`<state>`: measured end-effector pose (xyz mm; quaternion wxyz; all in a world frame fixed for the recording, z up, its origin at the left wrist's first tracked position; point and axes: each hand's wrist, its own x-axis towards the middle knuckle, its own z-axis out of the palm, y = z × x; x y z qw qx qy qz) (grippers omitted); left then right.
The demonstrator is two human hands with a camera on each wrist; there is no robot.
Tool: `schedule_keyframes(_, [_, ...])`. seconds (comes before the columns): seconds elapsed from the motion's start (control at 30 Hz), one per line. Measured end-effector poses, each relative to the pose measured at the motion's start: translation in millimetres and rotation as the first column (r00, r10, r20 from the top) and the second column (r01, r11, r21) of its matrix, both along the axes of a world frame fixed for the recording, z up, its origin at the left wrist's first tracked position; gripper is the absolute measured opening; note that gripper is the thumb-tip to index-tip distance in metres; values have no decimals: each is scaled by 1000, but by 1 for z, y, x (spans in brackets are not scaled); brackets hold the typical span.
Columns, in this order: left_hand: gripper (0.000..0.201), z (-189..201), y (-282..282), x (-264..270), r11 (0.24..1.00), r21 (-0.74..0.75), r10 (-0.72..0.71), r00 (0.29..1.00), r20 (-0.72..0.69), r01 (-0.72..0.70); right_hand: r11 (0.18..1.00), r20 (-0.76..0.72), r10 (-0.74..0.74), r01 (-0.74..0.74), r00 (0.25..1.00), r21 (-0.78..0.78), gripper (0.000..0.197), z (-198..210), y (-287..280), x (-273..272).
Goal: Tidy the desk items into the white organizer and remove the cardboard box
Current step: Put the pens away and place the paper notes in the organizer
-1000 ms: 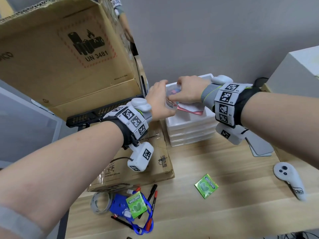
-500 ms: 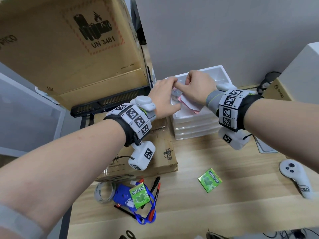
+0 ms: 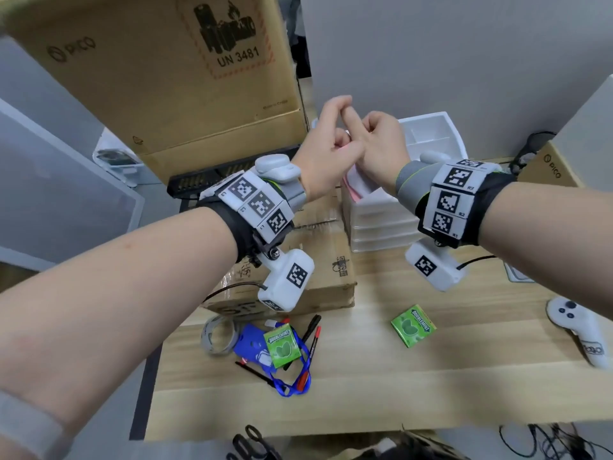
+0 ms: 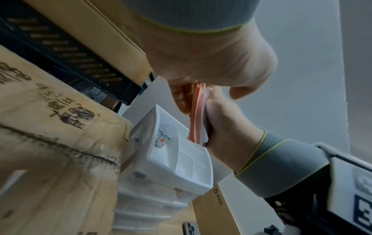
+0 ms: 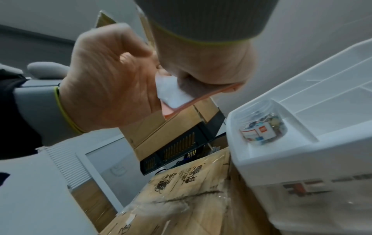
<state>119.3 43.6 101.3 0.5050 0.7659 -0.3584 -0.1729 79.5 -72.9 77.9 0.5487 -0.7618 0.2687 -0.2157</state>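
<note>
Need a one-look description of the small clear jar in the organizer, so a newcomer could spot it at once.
Find the white organizer standing on the wooden desk, right of the flat cardboard box. The small clear jar lies on its side in the top tray's corner compartment nearest that box. It is the only see-through thing up there, packed with small mixed-colour bits and wrapped in a white label with a red square.

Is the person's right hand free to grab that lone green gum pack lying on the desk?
Probably not yet. The right hand grips a pink-and-white paper stack together with the left hand above the white organizer. The gum pack itself lies uncovered on the desk.
</note>
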Motion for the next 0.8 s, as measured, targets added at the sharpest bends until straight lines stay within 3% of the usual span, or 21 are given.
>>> schedule_keyframes(0.23, [59,14,71,1,994,-7,110,991,77,-110,998,46,37,-34,998,-55,47,22,61,8])
schedule_keyframes(0.37, [37,24,124,5,983,1,178,966,186,-182,984,67,139,-130,988,-119,38,37,109,19])
schedule_keyframes(0.5, [12,22,166,11,971,80,203,949,240,-227,930,106,249,-207,963,-305,17,45,153,18])
schedule_keyframes(0.67, [13,5,229,1,921,228,260,934,246,-317,789,224,550,-412,805,-456,3,34,212,1])
schedule_keyframes(0.8, [19,-17,268,-25,822,472,194,935,296,-320,614,140,746,-590,651,-524,8,-3,241,-24])
